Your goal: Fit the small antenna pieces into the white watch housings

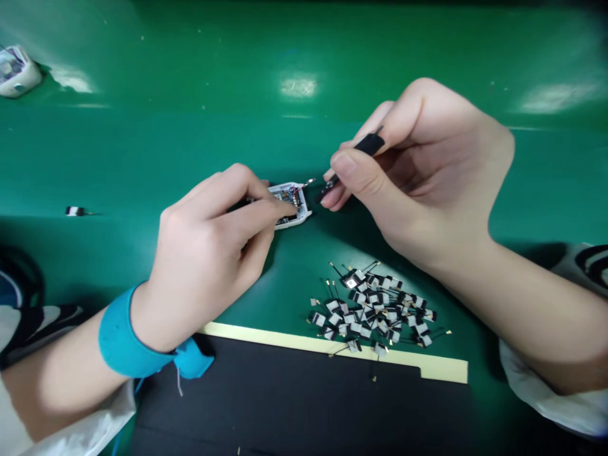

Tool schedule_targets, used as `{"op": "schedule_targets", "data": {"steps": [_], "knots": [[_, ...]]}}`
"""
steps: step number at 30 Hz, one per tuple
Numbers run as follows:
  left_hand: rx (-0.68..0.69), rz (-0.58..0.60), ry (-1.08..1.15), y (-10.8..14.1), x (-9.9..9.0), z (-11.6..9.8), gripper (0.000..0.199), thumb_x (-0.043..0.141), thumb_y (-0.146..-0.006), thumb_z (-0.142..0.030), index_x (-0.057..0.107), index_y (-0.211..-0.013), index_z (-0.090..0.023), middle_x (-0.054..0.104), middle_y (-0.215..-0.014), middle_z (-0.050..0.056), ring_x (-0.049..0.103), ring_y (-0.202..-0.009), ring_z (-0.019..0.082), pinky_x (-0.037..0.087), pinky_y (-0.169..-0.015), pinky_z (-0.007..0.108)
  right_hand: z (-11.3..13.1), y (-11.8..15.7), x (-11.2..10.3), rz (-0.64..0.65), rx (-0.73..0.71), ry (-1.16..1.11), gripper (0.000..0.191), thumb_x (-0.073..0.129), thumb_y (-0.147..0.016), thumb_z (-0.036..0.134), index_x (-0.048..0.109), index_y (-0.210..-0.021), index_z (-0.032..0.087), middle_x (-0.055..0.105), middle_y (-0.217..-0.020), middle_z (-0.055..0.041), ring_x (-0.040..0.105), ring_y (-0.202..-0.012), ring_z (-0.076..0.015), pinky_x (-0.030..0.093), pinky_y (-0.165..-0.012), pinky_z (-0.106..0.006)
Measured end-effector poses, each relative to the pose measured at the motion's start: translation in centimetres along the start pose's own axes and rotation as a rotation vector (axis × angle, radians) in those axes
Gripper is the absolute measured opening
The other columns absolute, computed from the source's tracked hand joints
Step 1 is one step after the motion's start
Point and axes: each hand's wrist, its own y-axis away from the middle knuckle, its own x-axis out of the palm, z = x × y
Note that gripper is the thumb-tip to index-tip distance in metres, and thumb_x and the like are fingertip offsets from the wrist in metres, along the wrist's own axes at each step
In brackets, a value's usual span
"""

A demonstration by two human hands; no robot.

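Right hand (418,177) pinches black tweezers (368,144); left hand (204,247) grips white circuit housing (287,190).

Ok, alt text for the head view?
Over a green mat, the left hand, with a blue strap, holds an open white device, and the right hand holds black tweezers beside it. A pile of small wired tags lies nearby.

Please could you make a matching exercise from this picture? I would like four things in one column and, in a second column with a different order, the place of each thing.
Things
1. blue wrist strap
2. black-handled tweezers
3. white device casing
4. heap of small black-and-white parts with thin wires

Places
A. on the green workbench, below the hands
B. pinched in the right hand
C. around the wrist of the left hand
D. under the fingers of the left hand

Pairs: 1-C, 2-B, 3-D, 4-A
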Motion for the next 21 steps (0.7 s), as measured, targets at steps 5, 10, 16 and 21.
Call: {"op": "schedule_targets", "data": {"steps": [5,10,16,21], "knots": [[0.012,-0.014,0.007,-0.06,-0.03,0.01,0.017,0.05,-0.077,-0.014,0.063,-0.086,-0.022,0.058,-0.081,0.003,0.058,-0.077,0.016,0.046,-0.062,0.028,0.01,0.05,-0.11,0.003,-0.036,0.009,0.026,0.059,-0.072,0.016,0.034,-0.062,0.018,0.048,-0.066,0.0019,0.054,-0.052,-0.0078,0.048,-0.042,-0.02],[0.021,-0.023,0.007,-0.06,0.02,0.03,0.015,0.051,-0.077,-0.016,0.063,-0.085,-0.022,0.059,-0.082,0.001,0.056,-0.072,0.014,0.044,-0.057,0.025,0.1,0.11,-0.23,0.035,-0.03,0.096,0.025,0.056,-0.075,0.017,0.034,-0.062,0.018,0.05,-0.068,0.0019,0.055,-0.055,-0.0076,0.046,-0.045,-0.02],[0.016,-0.008,-0.006,-0.03,-0.05,0.0,0.017,0.05,-0.077,-0.016,0.063,-0.085,-0.023,0.059,-0.083,0.002,0.057,-0.072,0.014,0.045,-0.06,0.026,0.13,0.15,-0.25,0.076,-0.07,0.154,0.024,0.059,-0.072,0.015,0.037,-0.064,0.018,0.05,-0.067,0.0019,0.054,-0.058,-0.0088,0.044,-0.045,-0.021],[0.062,-0.024,-0.014,-0.03,-0.04,0.13,0.016,0.051,-0.076,-0.015,0.064,-0.085,-0.02,0.058,-0.08,0.004,0.057,-0.069,0.015,0.043,-0.055,0.026,0.26,0.14,-0.14,0.108,-0.103,0.193,0.021,0.06,-0.071,0.015,0.04,-0.065,0.018,0.05,-0.065,0.0026,0.055,-0.06,-0.0095,0.045,-0.047,-0.022]]}}
